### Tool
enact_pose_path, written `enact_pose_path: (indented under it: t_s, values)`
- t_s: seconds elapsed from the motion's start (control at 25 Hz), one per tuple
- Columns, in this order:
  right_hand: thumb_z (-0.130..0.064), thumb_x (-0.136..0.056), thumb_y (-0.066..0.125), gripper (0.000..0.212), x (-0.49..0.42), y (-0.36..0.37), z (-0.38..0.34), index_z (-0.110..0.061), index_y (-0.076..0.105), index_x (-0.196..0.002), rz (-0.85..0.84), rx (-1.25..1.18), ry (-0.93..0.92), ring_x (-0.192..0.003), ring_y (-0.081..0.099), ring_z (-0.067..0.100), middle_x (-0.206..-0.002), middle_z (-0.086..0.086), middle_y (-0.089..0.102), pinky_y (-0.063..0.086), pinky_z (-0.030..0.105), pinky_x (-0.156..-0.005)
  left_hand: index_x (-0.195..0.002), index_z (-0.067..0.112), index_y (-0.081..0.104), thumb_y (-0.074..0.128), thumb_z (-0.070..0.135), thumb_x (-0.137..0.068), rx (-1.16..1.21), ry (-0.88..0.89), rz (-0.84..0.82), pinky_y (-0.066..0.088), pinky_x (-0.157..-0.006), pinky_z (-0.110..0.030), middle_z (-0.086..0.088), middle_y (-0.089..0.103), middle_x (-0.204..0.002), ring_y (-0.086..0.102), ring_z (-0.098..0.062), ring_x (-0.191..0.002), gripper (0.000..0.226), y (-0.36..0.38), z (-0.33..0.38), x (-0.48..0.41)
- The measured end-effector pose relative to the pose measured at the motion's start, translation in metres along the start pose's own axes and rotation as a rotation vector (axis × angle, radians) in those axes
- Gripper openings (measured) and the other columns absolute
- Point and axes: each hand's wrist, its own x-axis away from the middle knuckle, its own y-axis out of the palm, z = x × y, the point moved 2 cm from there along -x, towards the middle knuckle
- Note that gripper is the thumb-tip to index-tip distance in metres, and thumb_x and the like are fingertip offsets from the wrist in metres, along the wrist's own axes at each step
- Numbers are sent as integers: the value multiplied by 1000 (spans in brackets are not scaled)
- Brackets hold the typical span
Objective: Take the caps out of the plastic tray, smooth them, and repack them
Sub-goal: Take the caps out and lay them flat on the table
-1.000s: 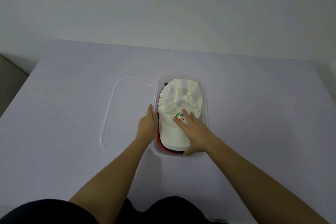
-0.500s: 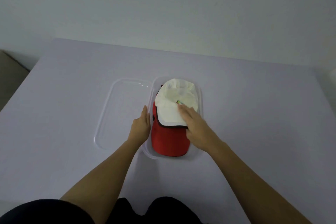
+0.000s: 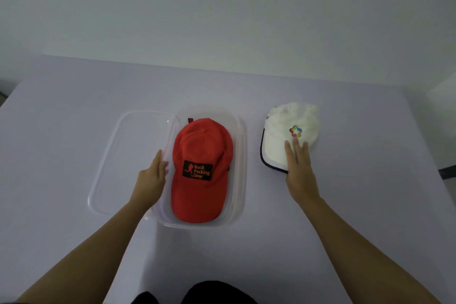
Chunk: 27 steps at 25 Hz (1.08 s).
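A red cap [image 3: 201, 170] with a black patch lies in the clear plastic tray [image 3: 240, 155], brim toward me. A white cap [image 3: 286, 128] with a colourful logo sits on the table to the right of the tray. My right hand [image 3: 299, 168] rests flat on its brim with straight fingers. My left hand [image 3: 153, 176] presses against the tray's left wall, fingers straight.
The tray's clear lid [image 3: 128, 155] lies flat on the table [image 3: 74, 217] just left of the tray, partly under my left hand. A wall runs behind the table's far edge. A dark object [image 3: 447, 171] shows at the right edge.
My right hand has carried the white cap out of the tray and set it on the table to the right, uncovering the red cap. My left hand stays at the tray's left wall.
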Motion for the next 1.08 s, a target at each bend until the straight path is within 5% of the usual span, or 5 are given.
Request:
enact_pose_path:
  t_s: [0.16, 0.52, 0.72, 0.88, 1.08]
  values:
    - [19, -79, 43, 83, -28, 23, 24, -12, 9, -149, -267, 96, -54, -145, -5, 37, -159, 7, -3, 36, 44, -107, -147, 20, 22, 29, 29, -101, 5, 5, 16, 51, -94, -44, -12, 61, -128, 63, -28, -110, 48, 2, 2, 1]
    - [-2, -76, 61, 95, -74, 17, 8, -13, -1, -149, -482, 172, -101, -144, -11, 37, -157, 11, -15, 18, 51, -114, -147, 19, 23, 29, 30, -101, -13, -10, 33, 51, -94, -44, -11, 62, -127, 63, -27, -109, 48, 3, 0, 0]
    - [-12, -74, 47, 61, -6, 11, -115, -14, 46, -135, -247, -228, -572, -131, 38, 27, -147, 13, 38, 37, 46, -107, -147, 19, 22, 28, 31, -101, -15, -3, 23, 49, -97, -46, -11, 62, -127, 63, -27, -109, 48, 3, 4, 1]
    - [-60, -65, 70, 111, 17, 40, -159, -25, 6, -149, -658, 187, -575, -145, -8, 32, -157, 9, -16, 7, 58, -113, -148, 19, 21, 29, 29, -101, -43, 10, -3, 49, -96, -44, -13, 64, -123, 65, -29, -104, 49, -3, 4, 0]
    - [-54, -61, 78, 128, 16, 45, -175, -18, -9, -148, -662, 383, -552, -141, -15, 42, -153, 21, -24, 5, 58, -113, -148, 17, 21, 29, 30, -100, -80, 34, 2, 53, -86, -44, -21, 67, -109, 66, -34, -94, 50, -2, 1, -3]
